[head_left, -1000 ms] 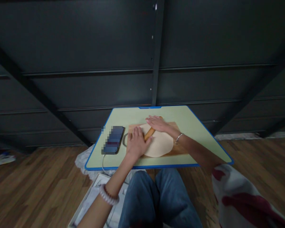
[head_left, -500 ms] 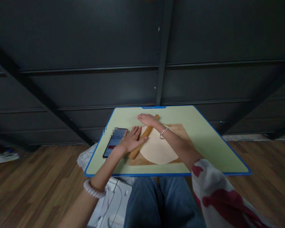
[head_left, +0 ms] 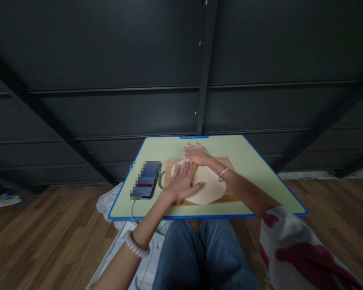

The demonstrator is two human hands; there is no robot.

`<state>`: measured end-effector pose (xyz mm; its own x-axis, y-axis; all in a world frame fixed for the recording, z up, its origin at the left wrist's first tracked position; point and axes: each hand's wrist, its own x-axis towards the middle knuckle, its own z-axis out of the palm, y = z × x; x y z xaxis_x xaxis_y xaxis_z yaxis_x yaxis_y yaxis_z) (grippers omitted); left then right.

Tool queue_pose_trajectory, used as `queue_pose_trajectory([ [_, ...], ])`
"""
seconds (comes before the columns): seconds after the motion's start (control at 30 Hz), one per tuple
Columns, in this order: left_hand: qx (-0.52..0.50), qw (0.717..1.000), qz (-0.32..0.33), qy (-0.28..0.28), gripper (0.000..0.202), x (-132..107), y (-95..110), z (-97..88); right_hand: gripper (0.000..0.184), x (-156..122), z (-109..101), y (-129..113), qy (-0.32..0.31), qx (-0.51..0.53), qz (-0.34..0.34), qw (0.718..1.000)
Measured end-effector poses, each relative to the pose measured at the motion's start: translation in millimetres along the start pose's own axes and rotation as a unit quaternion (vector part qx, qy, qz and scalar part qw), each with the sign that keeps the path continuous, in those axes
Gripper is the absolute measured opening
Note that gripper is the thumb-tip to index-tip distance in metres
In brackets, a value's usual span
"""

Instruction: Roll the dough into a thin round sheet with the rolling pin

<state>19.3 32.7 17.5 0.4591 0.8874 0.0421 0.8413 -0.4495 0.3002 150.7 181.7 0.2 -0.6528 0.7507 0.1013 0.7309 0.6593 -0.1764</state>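
Note:
A thin round sheet of dough (head_left: 210,185) lies on a wooden board (head_left: 229,163). A wooden rolling pin (head_left: 195,167) crosses the dough's left part at a slant, mostly hidden beneath my hands. Flat on the pin's nearer half rests my left hand (head_left: 182,182), its fingers stretched forward and the thumb out over the dough. My right hand (head_left: 196,154) presses on the far end with its palm down and fingers spread, pointing left. Neither hand is wrapped round the pin.
The small pale-green table (head_left: 260,181) has a blue rim. A phone (head_left: 147,181) with a cable (head_left: 132,207) lies left of the board. Dark panels (head_left: 124,108) stand behind the table. My knees are under its near edge, beside a white box (head_left: 148,262).
Both hands have moved right with the rolling pin, from the dough's left edge further onto it. Some dough now shows left of the pin. The left hand has shifted away from the phone.

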Motion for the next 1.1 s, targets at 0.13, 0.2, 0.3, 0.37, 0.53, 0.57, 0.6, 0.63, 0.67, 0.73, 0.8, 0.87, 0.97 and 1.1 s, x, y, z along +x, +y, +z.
queue_pose_trajectory([
  [0.13, -0.023, 0.997, 0.066, 0.013, 0.085, 7.1, 24.6, 9.4, 0.048, -37.3, -6.6, 16.5, 0.015, -0.004, -0.003, 1.0],
  [0.2, -0.028, 0.997, 0.077, 0.015, 0.085, 10.3, 34.9, 12.9, 0.049, -53.8, -9.6, 23.0, 0.019, -0.008, -0.008, 1.0],
  [0.3, -0.035, 0.998, 0.045, 0.02, 0.083, 12.6, 45.0, 16.6, 0.05, -71.3, -11.9, 29.0, 0.028, -0.03, -0.016, 0.999],
  [0.37, -0.04, 0.999, 0.014, 0.025, 0.081, 12.1, 48.2, 18.6, 0.05, -78.4, -12.5, 30.0, 0.033, -0.051, -0.02, 0.998],
  [0.53, -0.027, 0.999, -0.008, 0.025, 0.079, 6.0, 52.9, 21.6, 0.05, -97.3, -16.8, 27.1, 0.049, -0.092, -0.008, 0.995],
  [0.57, -0.018, 1.0, -0.01, 0.023, 0.079, 4.3, 54.4, 22.0, 0.05, -103.4, -18.6, 26.7, 0.052, -0.095, -0.005, 0.994],
  [0.6, -0.007, 1.0, -0.016, 0.022, 0.078, 2.5, 56.3, 22.6, 0.05, -110.5, -20.8, 26.5, 0.055, -0.096, -0.001, 0.994],
  [0.63, 0.005, 0.999, -0.025, 0.026, 0.076, 0.5, 58.5, 23.3, 0.05, -118.3, -23.1, 26.5, 0.058, -0.094, 0.002, 0.994],
  [0.67, 0.019, 0.999, -0.035, 0.035, 0.074, -1.5, 61.0, 24.2, 0.049, -126.6, -25.6, 26.6, 0.061, -0.091, 0.007, 0.994],
  [0.73, 0.049, 0.995, -0.052, 0.065, 0.069, -6.2, 66.7, 26.7, 0.048, -143.4, -30.3, 26.8, 0.068, -0.085, 0.016, 0.994],
  [0.8, 0.076, 0.991, -0.061, 0.092, 0.065, -11.4, 72.6, 29.3, 0.046, -158.8, -33.9, 26.8, 0.075, -0.083, 0.017, 0.994],
  [0.87, 0.095, 0.988, -0.068, 0.101, 0.061, -17.2, 77.1, 31.0, 0.045, -171.2, -35.9, 26.9, 0.082, -0.079, 0.01, 0.993],
  [0.97, 0.111, 0.986, -0.076, 0.098, 0.053, -25.5, 77.3, 29.8, 0.043, -182.8, -36.3, 27.3, 0.1, -0.079, 0.005, 0.992],
  [1.1, 0.094, 0.991, -0.065, 0.075, 0.041, -33.4, 61.6, 21.2, 0.043, -186.7, -35.4, 26.9, 0.117, -0.095, 0.016, 0.988],
])
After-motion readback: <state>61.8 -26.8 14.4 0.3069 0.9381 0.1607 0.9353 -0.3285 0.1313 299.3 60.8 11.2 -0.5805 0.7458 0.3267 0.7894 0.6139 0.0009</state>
